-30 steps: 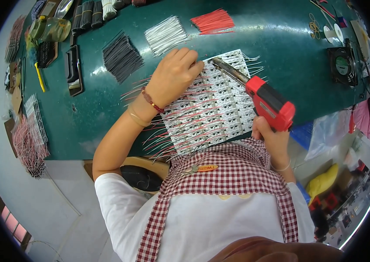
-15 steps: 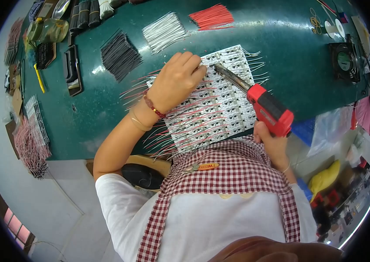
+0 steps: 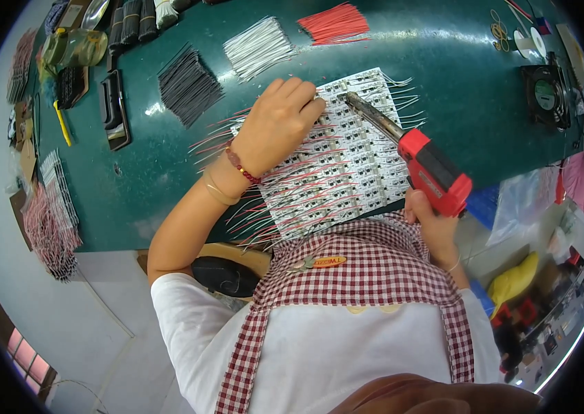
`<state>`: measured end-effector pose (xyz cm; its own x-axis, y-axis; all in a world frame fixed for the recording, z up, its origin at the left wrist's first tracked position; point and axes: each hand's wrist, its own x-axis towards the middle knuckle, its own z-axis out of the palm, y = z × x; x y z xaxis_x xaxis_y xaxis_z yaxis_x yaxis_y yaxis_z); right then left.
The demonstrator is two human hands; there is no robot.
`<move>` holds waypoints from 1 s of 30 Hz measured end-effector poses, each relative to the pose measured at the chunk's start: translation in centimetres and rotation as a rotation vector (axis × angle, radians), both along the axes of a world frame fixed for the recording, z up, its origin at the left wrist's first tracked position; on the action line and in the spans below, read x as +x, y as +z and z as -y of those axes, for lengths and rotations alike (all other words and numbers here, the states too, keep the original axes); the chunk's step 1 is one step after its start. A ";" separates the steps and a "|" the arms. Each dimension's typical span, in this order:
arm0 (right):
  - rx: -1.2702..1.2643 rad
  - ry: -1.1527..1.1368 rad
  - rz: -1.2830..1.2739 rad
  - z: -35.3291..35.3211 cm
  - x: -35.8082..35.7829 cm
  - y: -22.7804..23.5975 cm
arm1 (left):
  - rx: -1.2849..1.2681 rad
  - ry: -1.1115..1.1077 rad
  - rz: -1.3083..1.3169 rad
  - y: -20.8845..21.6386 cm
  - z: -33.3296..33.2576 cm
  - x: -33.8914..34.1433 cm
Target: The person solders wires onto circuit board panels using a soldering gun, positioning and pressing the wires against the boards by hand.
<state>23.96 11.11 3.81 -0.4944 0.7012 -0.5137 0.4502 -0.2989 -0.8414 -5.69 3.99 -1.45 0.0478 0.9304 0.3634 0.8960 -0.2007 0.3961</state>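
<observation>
My right hand (image 3: pixel 435 224) grips a red and black soldering gun (image 3: pixel 437 172) by its handle. The gun's metal barrel slants up and left, with its tip over the upper part of a white circuit board panel (image 3: pixel 381 196). Rows of small parts cover the panel, and thin red and white wires (image 3: pixel 244 217) stick out past its left side. My left hand (image 3: pixel 279 124) is over the panel's upper left, fingers pinched together close to the gun's tip. Whatever sits between those fingertips is hidden by the hand.
Beyond the panel lie bundles of black wires (image 3: pixel 190 86), white wires (image 3: pixel 259 48) and red wires (image 3: pixel 334 25). A black fan (image 3: pixel 544 96) and a white spool (image 3: pixel 530 43) are at the right. Toward the left are a black-handled tool (image 3: pixel 111 110) and a yellow pen-like stick (image 3: pixel 63 124).
The soldering gun and my right hand have shifted slightly to the right, so the tip is a little farther from my left fingers. My left hand stays nearly in place.
</observation>
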 end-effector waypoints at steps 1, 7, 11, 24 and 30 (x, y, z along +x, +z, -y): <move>0.005 0.021 -0.030 0.0 0.1 -0.1 | 0.000 -0.002 0.000 -0.1 0.0 0.0; 0.121 0.020 -0.035 0.4 -0.4 -0.5 | 0.017 -0.008 0.007 0.1 0.2 0.3; 0.187 0.048 -0.068 0.9 -0.5 0.0 | 0.040 -0.037 -0.127 0.8 0.6 1.0; 0.117 0.034 -0.015 1.2 1.9 -1.2 | -0.036 -0.030 -0.056 0.5 0.9 1.7; 0.079 0.065 0.003 1.1 1.6 -1.4 | -0.057 -0.013 -0.060 0.5 1.0 1.8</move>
